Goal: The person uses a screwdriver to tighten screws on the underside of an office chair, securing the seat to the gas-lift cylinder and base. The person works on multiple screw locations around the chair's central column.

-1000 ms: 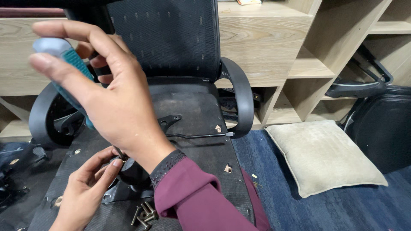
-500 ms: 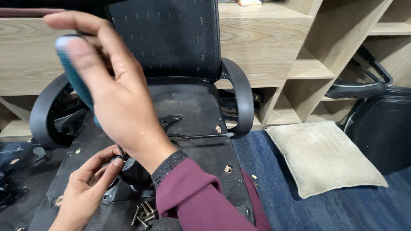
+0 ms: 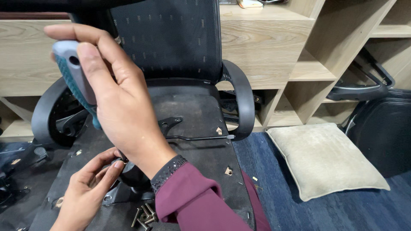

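- Our right hand (image 3: 124, 107) grips a screwdriver (image 3: 75, 81); our left hand (image 3: 87, 188) pinches at the chair (image 3: 192, 111) underside.
- Screws (image 3: 143, 216) lie loose there.
- A cushion (image 3: 323, 158) rests on blue carpet (image 3: 342, 209) beside wooden shelves (image 3: 274, 47).

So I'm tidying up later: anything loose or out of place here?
Yes. Screws lie loose in a heap on the upturned chair underside, near the left hand. A beige cushion lies on the carpet.

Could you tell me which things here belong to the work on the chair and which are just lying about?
In use:
- right hand gripping the teal-handled screwdriver
- left hand pinching at the metal plate under the seat
- upturned black chair seat
- loose screws

Lying about:
- beige cushion on the blue carpet
- wooden shelving
- dark chair part at right
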